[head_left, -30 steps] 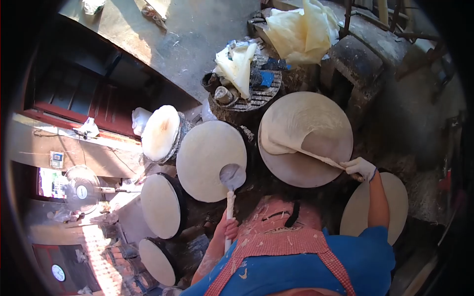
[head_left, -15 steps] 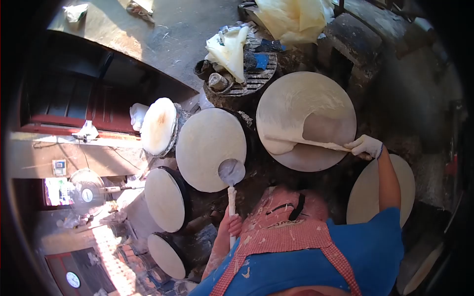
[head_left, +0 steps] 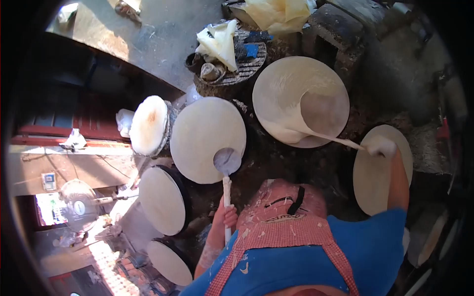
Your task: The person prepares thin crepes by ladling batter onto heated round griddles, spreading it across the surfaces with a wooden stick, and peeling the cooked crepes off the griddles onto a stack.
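My left hand (head_left: 225, 217) is wrapped round the pale, batter-crusted handle of a ladle (head_left: 227, 160). The ladle's round grey head lies over the lower right edge of a round griddle (head_left: 202, 130) covered in a cream layer. My right hand (head_left: 381, 147), in a white glove and blurred, grips the edge of a thin cream crepe (head_left: 284, 89). This crepe is stretched to a narrow point at my fingers. Part of it is lifted and folded, baring the grey-brown surface of the right-hand griddle (head_left: 326, 111).
More round, cream-topped griddles (head_left: 162, 200) stand at the left, and another (head_left: 382, 170) sits under my right forearm. A slatted round stand (head_left: 252, 66) holds cups and pale sheets. Beyond are a yellowish heap of sheets (head_left: 279, 15) and a fan (head_left: 79, 204).
My right hand has moved right, away from the griddle, drawing the crepe's edge past the rim. More of the crepe is lifted. My left hand keeps its grip on the ladle; the view has shifted slightly.
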`<state>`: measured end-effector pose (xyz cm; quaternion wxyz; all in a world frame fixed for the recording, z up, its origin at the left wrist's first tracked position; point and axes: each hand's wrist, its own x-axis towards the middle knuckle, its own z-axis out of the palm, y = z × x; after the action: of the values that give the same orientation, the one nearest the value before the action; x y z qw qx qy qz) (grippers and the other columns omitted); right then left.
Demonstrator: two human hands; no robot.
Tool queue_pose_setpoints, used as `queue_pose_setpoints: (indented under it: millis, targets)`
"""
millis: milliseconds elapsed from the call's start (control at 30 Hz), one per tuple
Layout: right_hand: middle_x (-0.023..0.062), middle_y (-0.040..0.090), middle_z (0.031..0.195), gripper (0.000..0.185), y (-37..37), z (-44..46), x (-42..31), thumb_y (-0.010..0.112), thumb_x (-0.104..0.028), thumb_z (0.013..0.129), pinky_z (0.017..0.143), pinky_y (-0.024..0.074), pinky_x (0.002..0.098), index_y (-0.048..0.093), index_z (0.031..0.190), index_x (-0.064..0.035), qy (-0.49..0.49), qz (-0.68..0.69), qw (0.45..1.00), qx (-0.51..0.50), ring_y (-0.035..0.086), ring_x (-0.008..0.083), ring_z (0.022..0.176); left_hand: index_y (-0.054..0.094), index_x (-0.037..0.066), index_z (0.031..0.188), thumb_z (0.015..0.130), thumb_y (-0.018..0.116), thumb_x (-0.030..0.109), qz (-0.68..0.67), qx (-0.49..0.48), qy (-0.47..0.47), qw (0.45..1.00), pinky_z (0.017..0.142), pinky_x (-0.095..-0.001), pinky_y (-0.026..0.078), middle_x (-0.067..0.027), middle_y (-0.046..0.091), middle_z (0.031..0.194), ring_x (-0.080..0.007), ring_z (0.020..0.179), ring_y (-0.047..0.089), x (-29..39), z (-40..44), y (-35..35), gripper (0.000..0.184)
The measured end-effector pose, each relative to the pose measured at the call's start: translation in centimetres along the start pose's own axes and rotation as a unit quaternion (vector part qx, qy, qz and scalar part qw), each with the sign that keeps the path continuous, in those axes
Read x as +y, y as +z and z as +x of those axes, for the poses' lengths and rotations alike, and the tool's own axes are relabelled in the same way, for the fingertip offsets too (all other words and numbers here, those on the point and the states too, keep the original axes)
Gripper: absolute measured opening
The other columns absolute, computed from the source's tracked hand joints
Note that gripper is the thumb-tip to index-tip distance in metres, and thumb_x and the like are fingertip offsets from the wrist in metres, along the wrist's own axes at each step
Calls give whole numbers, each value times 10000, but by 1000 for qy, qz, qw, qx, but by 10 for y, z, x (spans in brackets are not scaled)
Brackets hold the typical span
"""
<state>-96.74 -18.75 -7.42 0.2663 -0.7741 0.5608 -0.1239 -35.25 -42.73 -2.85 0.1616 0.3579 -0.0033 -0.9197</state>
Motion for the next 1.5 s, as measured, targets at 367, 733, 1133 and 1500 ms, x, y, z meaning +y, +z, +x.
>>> queue_pose_setpoints:
  millis: [367,733,1133,1500]
  targets:
    - [77,636,1101,385,197,198,-259,658,-150,797,882,419,253,600,1130,34,420,301,668,535,582,124,977,232,431,1337,907,421,24,167,-66,-96,979,264,-203,275,-1,322,536,-73,331,305,60,-25,-34,622]
    - [212,642,818,385,202,172,-267,577,-418,800,659,475,448,624,1117,-205,613,68,621,483,624,377,743,164,456,1387,918,405,37,110,-231,-110,960,292,-209,338,-19,333,582,-76,358,333,58,-71,-52,674]
    - [205,639,848,354,157,144,-212,559,-429,798,710,471,449,653,1035,-183,597,75,652,461,613,379,820,206,382,1401,899,441,27,-10,-241,-106,965,333,-182,337,-49,359,667,-95,434,356,29,-69,-28,658]
    - [174,636,782,337,153,119,-182,568,-432,794,653,475,464,678,963,-162,599,20,678,425,610,381,741,249,395,1371,917,428,34,37,-89,-194,976,295,-186,310,-31,360,616,-69,392,353,22,-38,-13,607]
